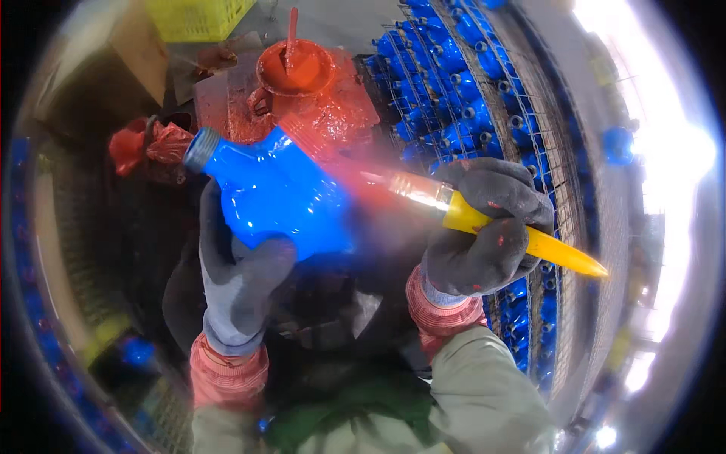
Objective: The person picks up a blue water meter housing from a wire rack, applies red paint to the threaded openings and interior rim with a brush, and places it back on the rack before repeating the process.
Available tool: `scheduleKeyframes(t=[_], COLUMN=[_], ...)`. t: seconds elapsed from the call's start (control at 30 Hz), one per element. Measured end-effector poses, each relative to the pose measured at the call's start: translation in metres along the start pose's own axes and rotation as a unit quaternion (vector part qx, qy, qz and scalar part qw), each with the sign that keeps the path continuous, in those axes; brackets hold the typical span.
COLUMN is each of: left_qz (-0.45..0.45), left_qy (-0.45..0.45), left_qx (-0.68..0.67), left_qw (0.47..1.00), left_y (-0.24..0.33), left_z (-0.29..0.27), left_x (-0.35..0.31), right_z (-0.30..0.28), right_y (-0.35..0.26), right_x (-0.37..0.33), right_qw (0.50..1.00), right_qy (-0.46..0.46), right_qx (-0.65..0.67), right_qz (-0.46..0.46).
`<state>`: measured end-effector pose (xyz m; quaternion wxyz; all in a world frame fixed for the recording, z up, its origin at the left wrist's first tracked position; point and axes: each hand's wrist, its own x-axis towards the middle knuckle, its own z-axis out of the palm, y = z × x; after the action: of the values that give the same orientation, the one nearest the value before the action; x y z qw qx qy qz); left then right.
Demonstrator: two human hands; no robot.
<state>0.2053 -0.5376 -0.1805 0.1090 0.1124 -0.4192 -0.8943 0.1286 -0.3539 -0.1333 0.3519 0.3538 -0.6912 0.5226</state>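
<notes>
Blue valve body clamped in left hand, yellow-handled brush gripped in right hand; red strokes best kept to the far flange only

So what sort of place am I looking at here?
Likely a factory paint station for metal valve bodies. The left hand holds a blue valve body, the right hand a yellow-handled brush, with a red paint pot and racks of blue parts behind.

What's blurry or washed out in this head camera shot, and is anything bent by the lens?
Head view: the brush tip smears into a red blur near the blue valve body; strong glare burns out the right edge; the racks of blue parts curve toward the rim; the left hand and right hand stay fairly sharp.
</notes>
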Motion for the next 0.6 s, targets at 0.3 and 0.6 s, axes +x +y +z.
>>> scheduleKeyframes(t=[0.3,0.6], left_qz=[-0.193,-0.334], left_qy=[-0.074,-0.282], left_qx=[-0.293,-0.441], left_qw=[0.934,0.784], left_y=[0.001,0.008], left_z=[-0.016,-0.029], left_x=[0.011,0.021], right_z=[0.013,0.023], right_y=[0.004,0.025], right_x=[-0.004,-0.011], right_qw=[0.993,0.913], right_qy=[0.058,0.055], right_qx=[0.094,0.376], right_qz=[0.039,0.147])
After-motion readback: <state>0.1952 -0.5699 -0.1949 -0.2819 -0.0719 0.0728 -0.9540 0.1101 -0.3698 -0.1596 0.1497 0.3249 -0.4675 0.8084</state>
